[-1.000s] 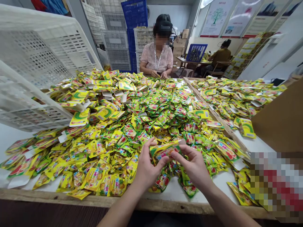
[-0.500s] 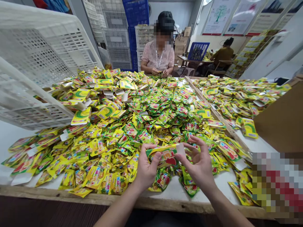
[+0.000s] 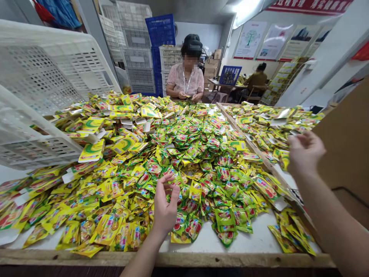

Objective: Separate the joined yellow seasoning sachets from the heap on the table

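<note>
My left hand [image 3: 166, 206] is above the front of the pile, fingers loosely curved and apart, with nothing in it. Under and beside it lie green sachets [image 3: 186, 227] with watermelon pictures. Yellow pineapple sachets [image 3: 108, 227] spread to its left. My right hand [image 3: 307, 152] is out to the right, past the wooden divider strip [image 3: 261, 156], close to a cardboard box. Its fingers are curled and smeared by motion, so I cannot tell whether they hold anything. Just beyond it, a small carton with a white flap [image 3: 279, 121] shows over the heap of yellow cartons [image 3: 245, 120].
A white plastic crate [image 3: 72, 73] leans tilted at the left, with yellow cartons by its mouth. The brown cardboard box [image 3: 343, 154] stands at the right. Across the table a person [image 3: 186, 80] handles a small packet. A wooden edge [image 3: 219, 259] borders the table front.
The small carton that both hands held is no longer between them. My right hand has swung right over the divider; my left hand has opened. The camera view has shifted.
</note>
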A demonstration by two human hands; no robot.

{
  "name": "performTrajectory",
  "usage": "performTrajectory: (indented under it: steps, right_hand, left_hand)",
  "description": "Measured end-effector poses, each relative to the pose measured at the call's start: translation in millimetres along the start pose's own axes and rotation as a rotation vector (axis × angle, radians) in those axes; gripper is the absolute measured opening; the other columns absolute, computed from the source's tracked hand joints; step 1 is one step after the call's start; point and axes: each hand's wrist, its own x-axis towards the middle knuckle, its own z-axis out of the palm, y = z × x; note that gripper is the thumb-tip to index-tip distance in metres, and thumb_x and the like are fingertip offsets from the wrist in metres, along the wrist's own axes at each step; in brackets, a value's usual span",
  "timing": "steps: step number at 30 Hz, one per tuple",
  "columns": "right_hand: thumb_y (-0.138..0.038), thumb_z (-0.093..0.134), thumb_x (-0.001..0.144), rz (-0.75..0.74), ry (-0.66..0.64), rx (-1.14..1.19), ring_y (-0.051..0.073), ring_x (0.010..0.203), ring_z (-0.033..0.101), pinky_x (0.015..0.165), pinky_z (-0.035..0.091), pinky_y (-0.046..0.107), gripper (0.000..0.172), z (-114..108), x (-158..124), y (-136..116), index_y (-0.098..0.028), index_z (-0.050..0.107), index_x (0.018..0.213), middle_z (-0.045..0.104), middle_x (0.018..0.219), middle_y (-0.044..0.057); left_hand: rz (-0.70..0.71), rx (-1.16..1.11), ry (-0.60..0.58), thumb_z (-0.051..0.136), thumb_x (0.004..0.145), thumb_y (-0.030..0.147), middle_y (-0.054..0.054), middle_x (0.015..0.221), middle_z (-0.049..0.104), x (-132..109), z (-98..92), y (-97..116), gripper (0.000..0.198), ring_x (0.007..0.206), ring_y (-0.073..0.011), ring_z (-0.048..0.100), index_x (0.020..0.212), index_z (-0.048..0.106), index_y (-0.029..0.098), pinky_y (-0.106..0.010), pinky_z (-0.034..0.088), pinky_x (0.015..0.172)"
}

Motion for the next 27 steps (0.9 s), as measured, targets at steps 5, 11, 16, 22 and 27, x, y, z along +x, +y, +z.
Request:
performTrajectory:
  steps: [5, 11, 16, 22, 27]
  right_hand:
    - [-0.022, 0.058, 0.081, -0.191, -0.638, -0.118, 0.019, 0.079, 0.067, 0.076, 0.053, 0.032, 0.012, 66, -77, -22, -0.02, 0.069, 0.086, 0.072, 0.086, 0.005]
    - [-0.024, 0.066, 0.082, -0.216, -0.997, -0.365, 0.024, 0.103, 0.06, 0.09, 0.047, 0.043, 0.024, 126, -115, -41, -0.013, 0.064, 0.103, 0.064, 0.11, 0.011]
    - [-0.031, 0.056, 0.091, -0.112, -1.068, -0.391, 0.02, 0.097, 0.061, 0.082, 0.052, 0.04, 0.028, 119, -108, -41, -0.016, 0.058, 0.113, 0.06, 0.115, 0.008]
    - [-0.022, 0.048, 0.091, 0.086, -0.869, -0.097, 0.022, 0.095, 0.062, 0.085, 0.048, 0.039, 0.022, 85, -103, -45, -0.015, 0.062, 0.107, 0.067, 0.1, 0.01]
    - [-0.04, 0.045, 0.085, 0.403, -0.738, 0.274, 0.022, 0.075, 0.065, 0.066, 0.053, 0.035, 0.032, 66, -119, -64, -0.017, 0.063, 0.099, 0.068, 0.079, 0.007]
  left_hand:
    - [0.066, 0.248, -0.148, 0.046, 0.089, 0.037, -0.006, 0.092, 0.062, 18, 15.3, 5, 0.025, 0.083, -0.0161, 0.061, 0.104, 0.051, 0.018, -0.028, 0.051, 0.073]
    - [0.026, 0.726, -0.513, 0.06, 0.08, 0.032, -0.014, 0.107, 0.067, 63, 63.6, 9, 0.027, 0.104, -0.0262, 0.062, 0.1, 0.061, 0.015, -0.036, 0.046, 0.091]
    - [-0.067, 0.826, -0.537, 0.065, 0.071, 0.02, -0.016, 0.087, 0.07, 76, 80.1, -1, 0.007, 0.094, -0.0326, 0.066, 0.076, 0.064, 0.015, -0.042, 0.048, 0.084]
    - [-0.011, 0.521, -0.394, 0.047, 0.084, 0.019, -0.006, 0.078, 0.066, 67, 55.6, 11, 0.015, 0.082, -0.0219, 0.064, 0.09, 0.061, 0.019, -0.035, 0.046, 0.082]
    - [-0.032, 0.121, -0.289, 0.043, 0.087, 0.045, -0.001, 0.074, 0.059, 47, 43.0, 16, 0.029, 0.067, -0.0142, 0.059, 0.086, 0.053, 0.018, -0.026, 0.049, 0.065]
